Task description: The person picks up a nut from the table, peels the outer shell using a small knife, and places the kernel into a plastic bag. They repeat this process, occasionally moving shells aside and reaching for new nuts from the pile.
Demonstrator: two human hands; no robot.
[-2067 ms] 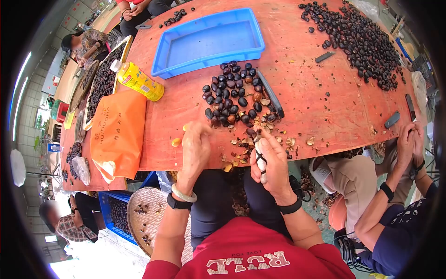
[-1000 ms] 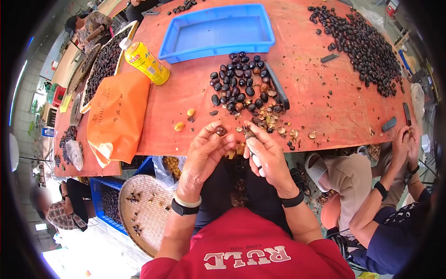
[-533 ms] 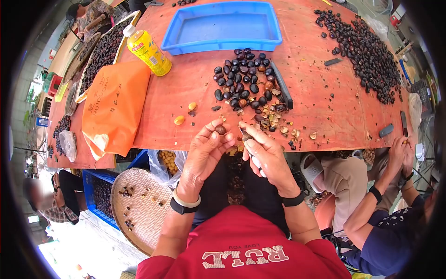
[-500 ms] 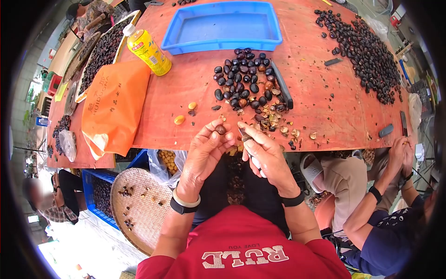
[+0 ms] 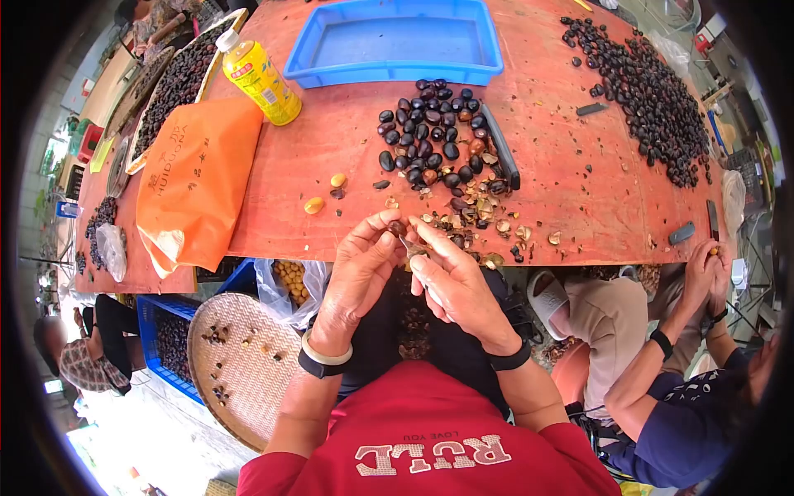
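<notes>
A small dark brown nut (image 5: 398, 226) sits pinched between the thumb and fingertips of the left hand (image 5: 357, 273), above the near edge of the table (image 5: 289, 169). The right hand (image 5: 456, 285) is closed around a small knife (image 5: 413, 247), its blade pointing at the nut; whether the tip cuts in is too small to tell. The two hands are close together, fingertips almost meeting.

Just beyond them lie broken shells (image 5: 482, 202) and a cluster of dark nuts (image 5: 430, 132), with a long dark bar (image 5: 501, 149) along the cluster's right side. Two yellow kernels (image 5: 313, 205) rest to the left. Farther out stand a blue tray (image 5: 397, 74), a yellow bottle (image 5: 258, 78) and an orange bag (image 5: 197, 178). A large heap of dark nuts (image 5: 662, 107) covers the table's far right. Below the table's left edge, a plastic bag (image 5: 313, 302) holds yellow kernels, near a round woven tray (image 5: 252, 405). At right, a co-worker's hands (image 5: 703, 273) meet near the table edge.
</notes>
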